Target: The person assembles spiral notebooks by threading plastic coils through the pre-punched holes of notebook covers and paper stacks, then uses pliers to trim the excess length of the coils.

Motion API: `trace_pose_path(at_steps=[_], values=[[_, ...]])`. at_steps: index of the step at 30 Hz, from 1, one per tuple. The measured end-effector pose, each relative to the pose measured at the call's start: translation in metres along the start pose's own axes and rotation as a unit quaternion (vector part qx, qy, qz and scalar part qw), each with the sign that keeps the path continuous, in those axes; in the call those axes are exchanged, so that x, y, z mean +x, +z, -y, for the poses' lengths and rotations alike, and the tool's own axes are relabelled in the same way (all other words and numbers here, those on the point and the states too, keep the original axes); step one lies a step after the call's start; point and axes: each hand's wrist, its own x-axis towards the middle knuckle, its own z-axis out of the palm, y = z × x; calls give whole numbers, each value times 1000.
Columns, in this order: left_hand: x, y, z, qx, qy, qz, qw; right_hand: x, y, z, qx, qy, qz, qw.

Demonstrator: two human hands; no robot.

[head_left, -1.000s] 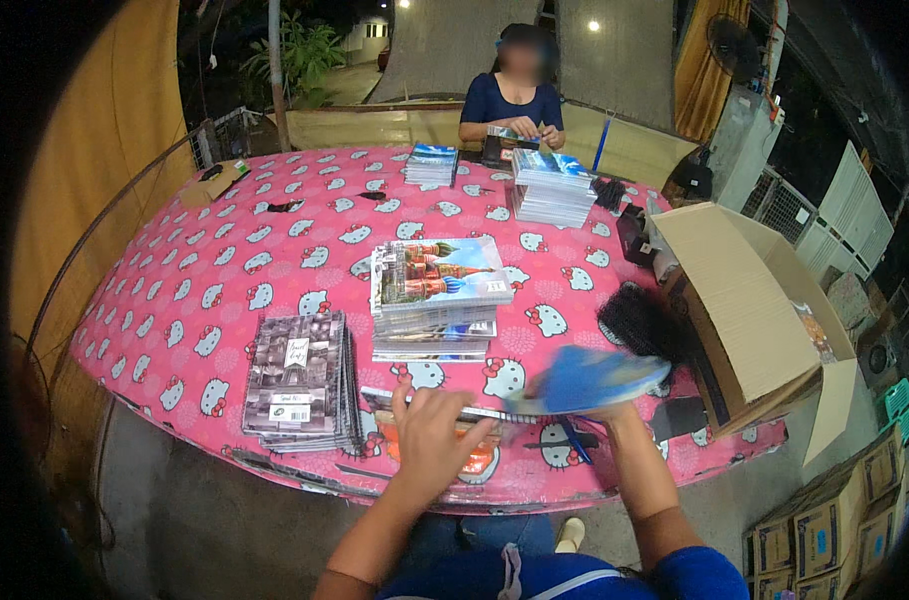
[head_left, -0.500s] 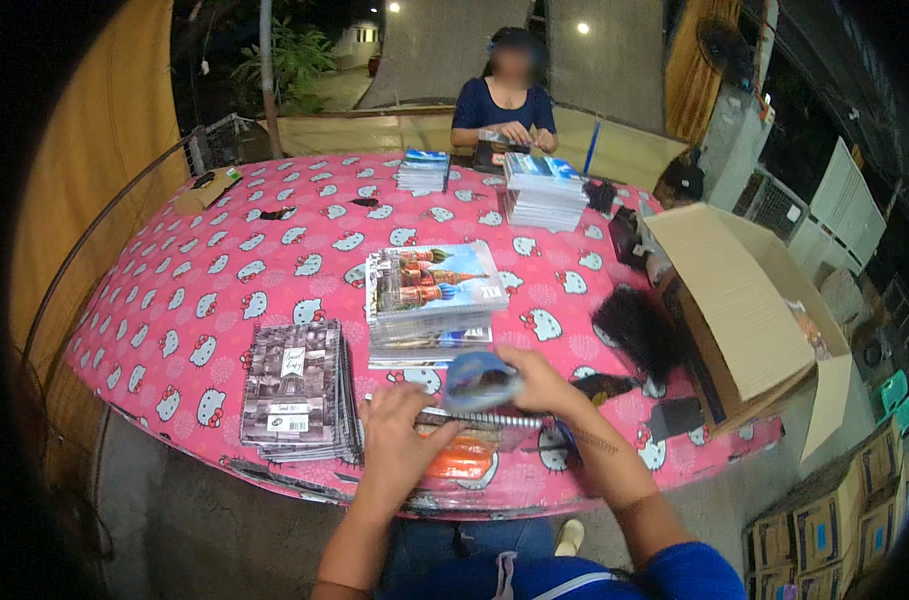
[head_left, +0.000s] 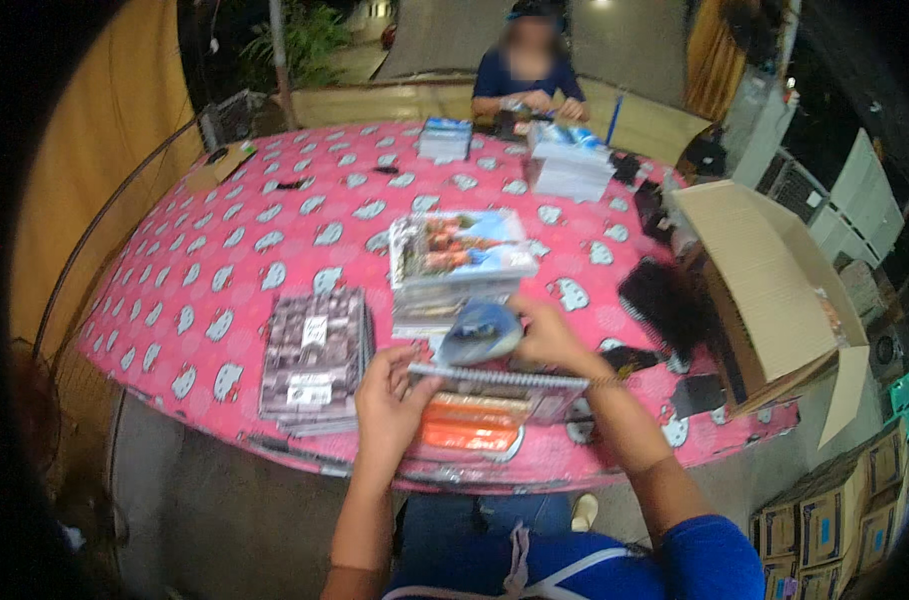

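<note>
My left hand (head_left: 389, 395) grips the left end of a spiral-bound notebook (head_left: 554, 398), thumb in front and fingers behind. The notebook is tilted up on its edge, its wire spine along the top. My right hand (head_left: 546, 338) holds a wide roll of tape (head_left: 474, 345), blurred, just above and behind the spine. In front of the notebook lies a clear-wrapped orange pack (head_left: 469, 425); its contents are unclear. To the left stands a stack of dark patterned notebooks (head_left: 312, 365). Behind the tape is a taller stack of notebooks with a domed-building cover (head_left: 464, 245).
A pink cat-patterned cloth covers the table (head_left: 204, 270). An open cardboard box (head_left: 764, 290) stands at the right, a black fuzzy item (head_left: 664, 305) beside it. Across the table a person (head_left: 529, 80) sits near blue-and-white stacks (head_left: 571, 165). More cartons (head_left: 824, 515) are at the lower right.
The notebook has been raised and tilted, showing its spine more along the top. My right hand still holds the tape roll close to it. The whole view has shifted slightly.
</note>
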Motion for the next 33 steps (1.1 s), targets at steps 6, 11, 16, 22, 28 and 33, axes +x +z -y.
trace_pose_path(at_steps=[6,11,16,22,28,33], values=[[10,-15,-1,91,39,31,995,18,6,0,-189,-23,0,982],[8,-19,8,65,51,25,996,6,1,19,10,-132,61,989],[10,-19,0,38,-44,72,996,-30,1,-28,-263,56,-13,963],[34,-11,4,-89,120,161,976,-99,11,-33,-195,10,-127,972],[-6,-35,-108,60,456,-209,863,-183,-20,-63,-244,113,-128,955],[-46,0,-70,255,350,152,888,-192,-1,-73,-263,113,-109,952]])
